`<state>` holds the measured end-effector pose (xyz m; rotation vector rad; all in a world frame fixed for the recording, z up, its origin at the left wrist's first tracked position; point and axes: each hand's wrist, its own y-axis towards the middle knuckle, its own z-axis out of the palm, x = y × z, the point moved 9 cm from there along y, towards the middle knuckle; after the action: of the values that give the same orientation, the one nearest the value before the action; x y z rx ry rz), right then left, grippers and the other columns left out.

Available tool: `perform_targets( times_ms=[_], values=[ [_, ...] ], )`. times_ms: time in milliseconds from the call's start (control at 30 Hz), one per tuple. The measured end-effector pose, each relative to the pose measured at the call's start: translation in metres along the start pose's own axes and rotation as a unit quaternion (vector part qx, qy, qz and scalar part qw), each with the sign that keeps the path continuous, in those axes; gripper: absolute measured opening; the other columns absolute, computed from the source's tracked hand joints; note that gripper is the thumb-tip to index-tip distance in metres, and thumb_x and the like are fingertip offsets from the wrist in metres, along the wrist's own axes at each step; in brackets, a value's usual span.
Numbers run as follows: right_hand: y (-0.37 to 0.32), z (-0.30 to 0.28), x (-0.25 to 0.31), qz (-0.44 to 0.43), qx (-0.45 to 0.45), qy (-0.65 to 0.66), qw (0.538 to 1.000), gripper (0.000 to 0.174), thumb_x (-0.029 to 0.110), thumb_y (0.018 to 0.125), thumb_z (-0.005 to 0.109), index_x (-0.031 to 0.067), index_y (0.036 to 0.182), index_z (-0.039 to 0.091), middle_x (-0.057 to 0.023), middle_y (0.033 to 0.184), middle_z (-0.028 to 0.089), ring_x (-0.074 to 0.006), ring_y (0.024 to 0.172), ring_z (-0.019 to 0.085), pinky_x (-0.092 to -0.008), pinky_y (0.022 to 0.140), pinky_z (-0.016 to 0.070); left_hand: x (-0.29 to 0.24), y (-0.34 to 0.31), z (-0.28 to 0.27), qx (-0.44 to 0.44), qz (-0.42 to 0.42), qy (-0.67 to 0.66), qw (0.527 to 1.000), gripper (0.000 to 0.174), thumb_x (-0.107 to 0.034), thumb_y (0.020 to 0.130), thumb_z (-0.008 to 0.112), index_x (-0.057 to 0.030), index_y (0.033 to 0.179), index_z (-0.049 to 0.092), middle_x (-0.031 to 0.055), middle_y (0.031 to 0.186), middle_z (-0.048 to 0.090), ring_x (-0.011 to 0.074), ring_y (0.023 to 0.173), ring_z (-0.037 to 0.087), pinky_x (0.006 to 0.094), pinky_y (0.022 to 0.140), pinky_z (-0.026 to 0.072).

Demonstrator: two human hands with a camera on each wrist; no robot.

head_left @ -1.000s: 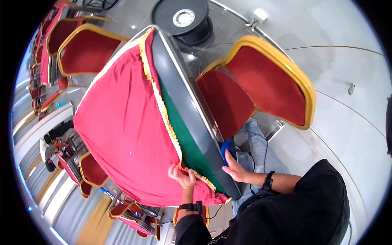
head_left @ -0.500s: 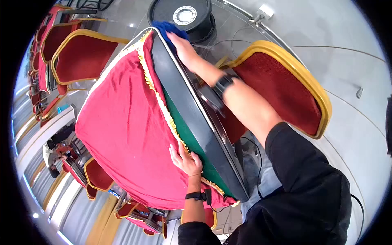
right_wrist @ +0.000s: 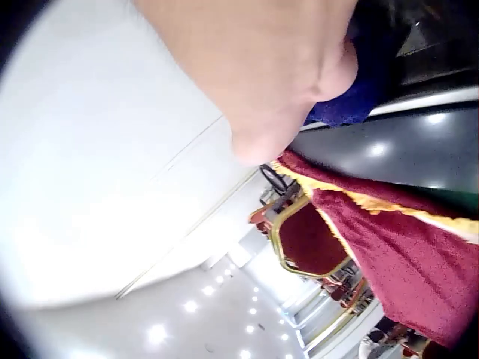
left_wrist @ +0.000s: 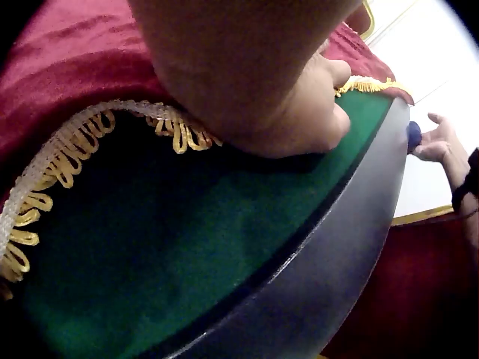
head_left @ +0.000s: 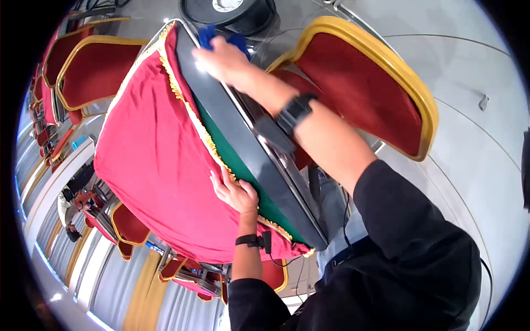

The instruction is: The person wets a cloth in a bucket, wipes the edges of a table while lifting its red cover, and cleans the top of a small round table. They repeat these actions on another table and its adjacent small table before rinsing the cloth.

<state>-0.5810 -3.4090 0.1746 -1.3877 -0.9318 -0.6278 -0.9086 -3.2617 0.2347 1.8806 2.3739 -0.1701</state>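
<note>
A red cloth (head_left: 160,160) with yellow looped fringe covers most of a table with a green felt top (head_left: 210,129) and a dark grey raised edge (head_left: 221,105). My left hand (head_left: 236,194) rests on the fringed border, fingers spread over the cloth and thumb near the green strip. In the left wrist view the same hand lies low over the felt (left_wrist: 224,224). At the far end of the grey edge, my right hand (head_left: 223,62) holds a blue wiping cloth (head_left: 237,41) against the outer side. The right wrist view shows the blue cloth (right_wrist: 348,105) bunched under the fingers.
A red chair with a gold frame (head_left: 364,88) stands close against the table's right side, under my right forearm. Beyond the far corner is a round black stand (head_left: 248,19). More red chairs (head_left: 99,71) line the left, and a person (head_left: 69,209) is in the background.
My right hand has swept with the blue cloth from the near end of the grey edge to the far corner, then slightly back. My left hand has slid a little farther along the fringe.
</note>
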Motion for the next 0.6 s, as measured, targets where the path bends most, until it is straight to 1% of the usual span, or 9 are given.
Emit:
perform_targets(
  times_ms=[67,167,200,233,267,333,367,500,600],
  values=[
    [-0.05,-0.01,-0.037,0.012,-0.005,-0.037,0.999,0.074,0.058,0.091,0.059,-0.0063,0.128,0.058,-0.0339,0.118,0.068,-0.0477,0.112,0.067,-0.0518,0.1,0.0512,-0.001,0.0,0.003,-0.017,0.011,0.006,1.0,0.07,-0.016,0.085,0.054,-0.0034,0.153,0.045,0.0301,0.157,0.037,0.0478,0.146,0.034,0.0579,0.119,0.0267],
    [-0.141,-0.014,-0.105,0.046,0.033,-0.005,0.998,0.065,0.054,0.097,0.054,0.0016,0.135,0.057,-0.031,0.121,0.067,-0.0459,0.12,0.063,-0.0497,0.103,0.0485,-0.003,-0.004,0.0,-0.025,0.025,0.012,0.999,0.069,-0.017,0.085,0.053,-0.0036,0.153,0.045,0.0295,0.158,0.036,0.0475,0.146,0.034,0.0575,0.12,0.0264],
    [-0.176,-0.019,-0.125,0.042,0.014,-0.022,0.999,0.052,0.047,0.102,0.056,0.0029,0.129,0.061,-0.026,0.116,0.07,-0.0399,0.114,0.067,-0.046,0.095,0.0504,-0.003,-0.002,0.0,-0.025,0.028,0.013,0.999,0.069,-0.017,0.085,0.053,-0.0036,0.153,0.046,0.0293,0.158,0.036,0.0475,0.146,0.034,0.0575,0.12,0.0263],
    [-0.238,-0.017,-0.173,0.078,0.091,0.031,0.992,0.05,0.045,0.102,0.057,0.0026,0.129,0.061,-0.0222,0.115,0.071,-0.0341,0.111,0.069,-0.0427,0.093,0.0508,-0.001,-0.004,0.001,-0.02,0.012,0.015,1.0,0.068,-0.016,0.086,0.053,-0.0038,0.153,0.045,0.0288,0.159,0.036,0.0468,0.145,0.034,0.0575,0.12,0.0264],
    [-0.274,-0.021,-0.193,0.13,0.106,0.027,0.985,0.047,0.043,0.102,0.058,0.0034,0.126,0.062,-0.0173,0.109,0.072,-0.0269,0.104,0.069,-0.0395,0.09,0.051,-0.002,-0.004,0.001,-0.022,0.015,0.018,0.999,0.068,-0.016,0.086,0.052,-0.0038,0.153,0.045,0.0286,0.159,0.035,0.0465,0.145,0.035,0.0573,0.12,0.0265],
    [-0.341,-0.026,-0.229,0.194,0.163,0.044,0.966,0.041,0.043,0.102,0.056,0.0048,0.118,0.062,-0.0143,0.102,0.07,-0.0233,0.096,0.067,-0.0388,0.087,0.0499,-0.004,-0.005,0.001,-0.029,0.022,0.022,0.999,0.067,-0.015,0.087,0.052,-0.0037,0.153,0.045,0.0283,0.159,0.035,0.046,0.144,0.035,0.0569,0.12,0.0268],
    [-0.369,-0.029,-0.249,0.2,0.164,0.044,0.965,0.05,0.047,0.101,0.056,0.0008,0.119,0.065,-0.0185,0.108,0.072,-0.0291,0.103,0.068,-0.0379,0.09,0.0501,-0.004,-0.006,0.002,-0.036,0.034,0.027,0.998,0.066,-0.013,0.088,0.05,-0.0037,0.153,0.044,0.0279,0.159,0.035,0.0452,0.143,0.037,0.0561,0.12,0.0274],
    [-0.476,-0.019,-0.335,0.331,0.224,0.146,0.905,0.052,0.046,0.108,0.049,0.0005,0.128,0.064,-0.007,0.121,0.071,-0.017,0.112,0.063,-0.032,0.1,0.0459,-0.004,-0.006,0.001,-0.029,0.023,0.014,0.999,0.064,-0.014,0.09,0.049,-0.0037,0.153,0.045,0.0271,0.159,0.036,0.0446,0.142,0.037,0.0557,0.119,0.0283],
    [-0.551,-0.009,-0.406,0.387,0.216,0.188,0.876,0.062,0.049,0.108,0.048,-0.002,0.142,0.057,-0.0116,0.142,0.063,-0.0195,0.133,0.055,-0.032,0.114,0.0376,-0.004,-0.007,0.002,-0.036,0.032,0.014,0.999,0.064,-0.015,0.09,0.049,-0.0036,0.153,0.045,0.0269,0.159,0.036,0.0449,0.142,0.038,0.0558,0.119,0.0283]
  ],
)
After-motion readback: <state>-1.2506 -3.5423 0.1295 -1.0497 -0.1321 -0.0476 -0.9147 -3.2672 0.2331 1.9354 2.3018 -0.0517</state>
